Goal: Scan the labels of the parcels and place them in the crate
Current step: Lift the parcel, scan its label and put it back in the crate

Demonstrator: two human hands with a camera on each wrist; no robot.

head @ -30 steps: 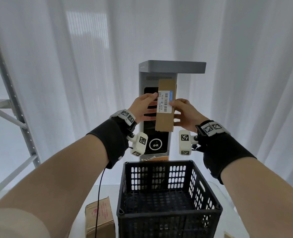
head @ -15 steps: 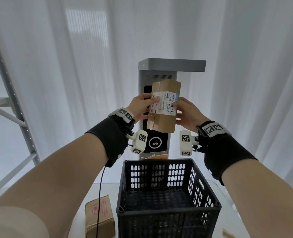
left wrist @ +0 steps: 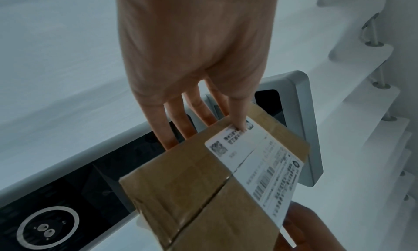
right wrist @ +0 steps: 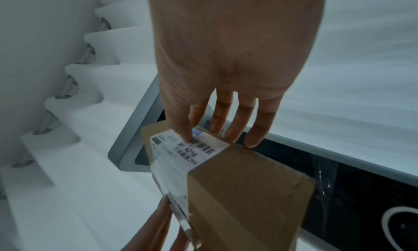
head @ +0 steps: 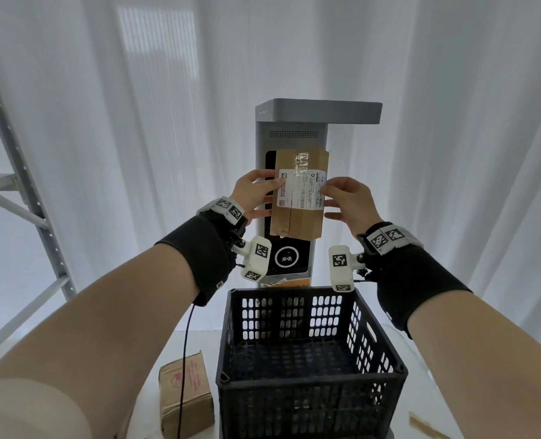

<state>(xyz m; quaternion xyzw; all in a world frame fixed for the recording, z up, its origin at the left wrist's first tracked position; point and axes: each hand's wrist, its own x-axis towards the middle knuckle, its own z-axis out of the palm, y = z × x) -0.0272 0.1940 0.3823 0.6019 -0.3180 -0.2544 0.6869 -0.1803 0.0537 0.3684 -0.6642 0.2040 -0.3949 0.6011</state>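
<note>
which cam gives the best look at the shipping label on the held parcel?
Head view: the label faces the camera nearly whole, on the parcel held between both hands. Left wrist shows most of it, oblique and blurred. Right wrist shows its wrapped-over end with a barcode, partly under a finger.

white curtains behind, grey metal shelving frame at left, white table below

The parcel's white label reads "A218" beside a barcode.
</note>
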